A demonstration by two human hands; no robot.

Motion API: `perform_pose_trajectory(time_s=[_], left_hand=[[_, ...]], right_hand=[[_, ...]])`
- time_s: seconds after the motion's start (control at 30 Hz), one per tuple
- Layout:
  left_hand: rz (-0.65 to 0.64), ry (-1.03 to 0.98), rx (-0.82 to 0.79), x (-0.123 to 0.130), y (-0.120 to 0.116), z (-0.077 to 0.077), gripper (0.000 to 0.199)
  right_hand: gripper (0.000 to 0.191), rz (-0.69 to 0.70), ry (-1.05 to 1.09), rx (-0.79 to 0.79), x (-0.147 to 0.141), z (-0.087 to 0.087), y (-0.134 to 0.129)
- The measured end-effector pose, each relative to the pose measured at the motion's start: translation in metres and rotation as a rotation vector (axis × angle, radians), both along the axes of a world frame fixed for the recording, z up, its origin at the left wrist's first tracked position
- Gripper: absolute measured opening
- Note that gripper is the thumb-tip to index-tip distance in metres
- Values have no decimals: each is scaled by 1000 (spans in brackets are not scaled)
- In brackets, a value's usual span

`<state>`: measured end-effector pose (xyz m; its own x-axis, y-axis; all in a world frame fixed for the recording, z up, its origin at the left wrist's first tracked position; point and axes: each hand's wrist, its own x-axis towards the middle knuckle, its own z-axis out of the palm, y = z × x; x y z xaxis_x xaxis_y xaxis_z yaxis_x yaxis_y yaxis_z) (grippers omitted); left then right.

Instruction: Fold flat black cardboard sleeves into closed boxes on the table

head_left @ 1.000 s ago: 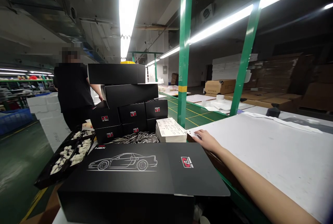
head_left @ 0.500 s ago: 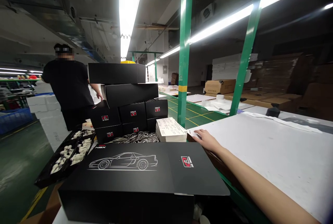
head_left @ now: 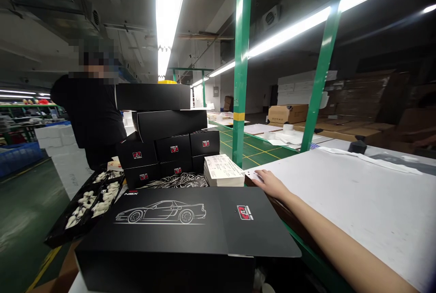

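My right hand (head_left: 270, 184) lies on the near corner of the white table (head_left: 340, 193), fingers stretched out and holding nothing. To its left is a stack of printed white paper sheets (head_left: 225, 170). In front of me lies a large black box (head_left: 170, 238) with a line drawing of a car on top. Its flap, with a red and white logo, sticks out to the right, and the right end beneath looks open. My left hand is out of view.
Black boxes (head_left: 170, 125) are stacked behind the large box, beside a heap of dark strips (head_left: 184, 179). At left stands a black tray (head_left: 64, 229) of small white parts. A person in black (head_left: 91, 111) stands behind it. Green posts (head_left: 241, 79) rise near the table.
The person at left has shifted closer and to the right, and that person's hand by the boxes no longer shows. My right hand and the large box stay in place.
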<state>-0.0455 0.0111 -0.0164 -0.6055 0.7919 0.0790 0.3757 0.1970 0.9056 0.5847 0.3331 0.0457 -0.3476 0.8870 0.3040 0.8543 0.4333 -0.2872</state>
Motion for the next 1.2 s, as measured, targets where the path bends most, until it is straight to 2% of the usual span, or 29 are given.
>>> perform_pose_trajectory(time_s=[0.23,0.43,0.67,0.93,1.07,1.2], left_hand=[[-47,-84,-2,-13,3,-3,63],[6,-18,12,-7,1,-7,61],[-8,-25,23,-10,2,-2,38],[-42,-23,-9,-18,2,-13,49],[-83,-50,33,-26,5,-17,57],[-91,-57,57,-31,8,-21,53]], right_hand=[[41,18,12,19,1,-1,1],[42,18,23,24,1,-3,3],[45,11,15,17,0,-1,1],[46,0,-6,-1,-1,1,0],[46,-7,-6,-5,-1,0,0],[44,-5,-3,-5,-1,1,0]])
